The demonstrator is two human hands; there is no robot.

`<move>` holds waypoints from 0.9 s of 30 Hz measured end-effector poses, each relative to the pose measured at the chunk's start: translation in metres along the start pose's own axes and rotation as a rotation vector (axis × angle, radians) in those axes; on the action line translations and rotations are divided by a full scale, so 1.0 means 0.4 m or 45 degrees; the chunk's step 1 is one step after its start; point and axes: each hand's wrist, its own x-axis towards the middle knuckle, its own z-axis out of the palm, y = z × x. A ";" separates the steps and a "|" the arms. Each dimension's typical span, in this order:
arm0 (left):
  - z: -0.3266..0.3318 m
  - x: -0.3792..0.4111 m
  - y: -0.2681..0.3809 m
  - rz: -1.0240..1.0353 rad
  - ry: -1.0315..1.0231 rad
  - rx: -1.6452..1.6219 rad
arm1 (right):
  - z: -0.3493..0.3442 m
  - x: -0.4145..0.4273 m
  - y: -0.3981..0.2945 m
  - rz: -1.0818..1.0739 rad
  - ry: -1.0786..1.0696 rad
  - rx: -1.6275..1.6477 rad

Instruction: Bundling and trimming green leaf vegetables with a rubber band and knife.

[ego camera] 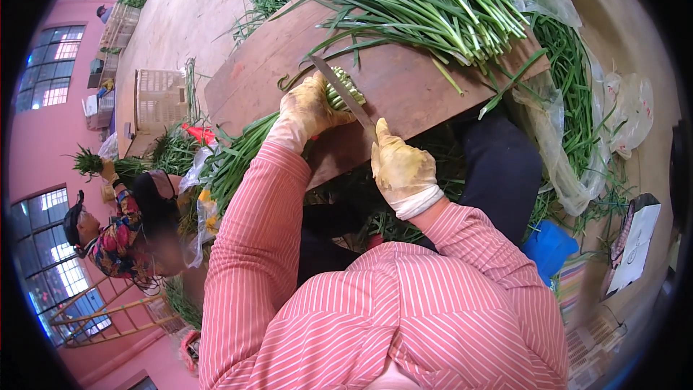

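Observation:
My left hand (pixel 309 107), in a stained pale yellow glove, grips a bundle of green leafy stalks (pixel 246 146). The pale cut ends of the bundle point up and to the right, and its leaves hang down to the left past my forearm. In my gloved right hand (pixel 403 165) is a knife (pixel 346 93), whose long blade lies across the stalk ends. Its handle is mostly hidden in the fist. Both hands are over the near part of a wooden board (pixel 400 76). A large pile of the same long stalks (pixel 433 5) lies on the board's far side.
Right of the board stands a clear plastic bag (pixel 555 114) of greens, with a blue bag (pixel 549 249) nearer me. A plastic crate (pixel 161 98) is at the left. A co-worker (pixel 122 238) in a floral top sits at the left, holding greens. Loose leaves litter the floor.

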 end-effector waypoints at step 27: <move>-0.004 0.030 0.025 0.022 -0.163 0.232 | -0.044 0.021 0.008 0.016 -0.167 0.142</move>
